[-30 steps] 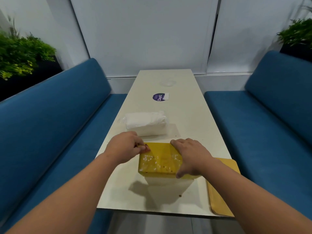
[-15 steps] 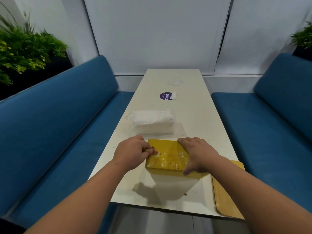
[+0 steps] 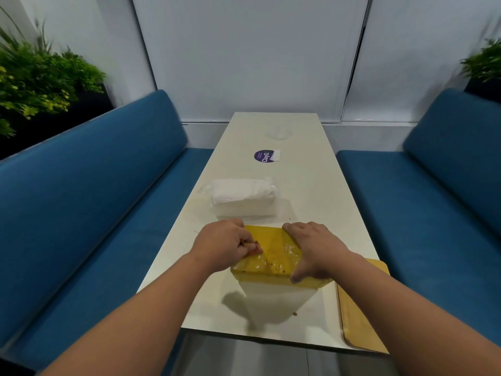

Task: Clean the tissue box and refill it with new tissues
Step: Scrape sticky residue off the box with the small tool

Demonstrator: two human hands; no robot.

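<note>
A long, pale cream counter (image 3: pixel 311 185) runs from the lower centre of the frame up to the far wall. On it lie a plastic-wrapped tissue pack (image 3: pixel 242 196) at centre, a round purple sticker (image 3: pixel 264 156) above that, and a flat yellow lid (image 3: pixel 362 308) overhanging the lower right corner. A small brown crumb (image 3: pixel 295 313) sits near the lower edge.

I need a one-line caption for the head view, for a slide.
Both hands, left and right, hold the yellow box above the table, near the tissue pack.
</note>
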